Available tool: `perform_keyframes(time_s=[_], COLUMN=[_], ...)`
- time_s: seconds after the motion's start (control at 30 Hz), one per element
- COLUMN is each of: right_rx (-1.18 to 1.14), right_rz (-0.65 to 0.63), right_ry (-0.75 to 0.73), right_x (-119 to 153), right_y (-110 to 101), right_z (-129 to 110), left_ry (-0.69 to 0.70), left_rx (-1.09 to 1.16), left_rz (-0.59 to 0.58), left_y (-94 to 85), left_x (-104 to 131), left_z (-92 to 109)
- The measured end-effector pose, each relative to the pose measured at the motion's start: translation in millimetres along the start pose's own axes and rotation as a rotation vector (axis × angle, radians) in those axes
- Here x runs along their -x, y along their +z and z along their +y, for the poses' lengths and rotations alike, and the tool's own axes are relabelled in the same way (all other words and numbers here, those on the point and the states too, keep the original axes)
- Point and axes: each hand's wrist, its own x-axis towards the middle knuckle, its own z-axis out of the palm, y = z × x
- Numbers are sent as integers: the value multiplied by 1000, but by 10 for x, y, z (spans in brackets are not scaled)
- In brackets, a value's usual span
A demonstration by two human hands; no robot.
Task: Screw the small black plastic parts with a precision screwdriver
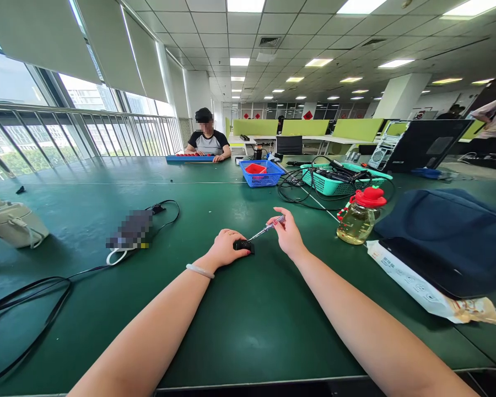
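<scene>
My left hand (227,247) is closed around a small black block-like part (243,246), pressed down against the green table (248,314). What the part is, I cannot make out. A screwdriver (265,228) with a clear purplish handle and thin metal shaft is held in my right hand (288,234), fingers closed on the handle and one finger raised. The shaft slants down to the left, and its tip meets or nearly meets the top of the black part. A pale bangle circles my left wrist.
A red-lidded bottle (361,215), a dark blue bag (446,237) and a phone (432,267) on a white packet lie right. Beyond are a blue basket (264,177) and a teal basket (330,184) with cables. A blurred device (132,229) with a cable lies left. A person (206,138) sits opposite.
</scene>
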Motion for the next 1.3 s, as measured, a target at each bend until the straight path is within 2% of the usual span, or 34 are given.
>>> perform_keyframes(time_s=[0.27, 0.73, 1.0, 1.2, 1.3], right_rx=[-62, -70, -126, -186, -282], right_rz=[-64, 14, -29, 28, 27], right_ry=[79, 125, 142, 322, 355], right_x=[-65, -30, 3, -16, -36], right_y=[-99, -102, -69, -77, -99], right_z=[21, 70, 82, 160, 197], left_ry=[-5, -27, -32, -22, -21], left_rx=[3, 5, 10, 12, 15], left_rz=[-6, -12, -13, -12, -3], left_y=[-4, -22, -18, -12, -7], left_x=[2, -1, 3, -5, -4], left_z=[-2, 32, 28, 16, 12])
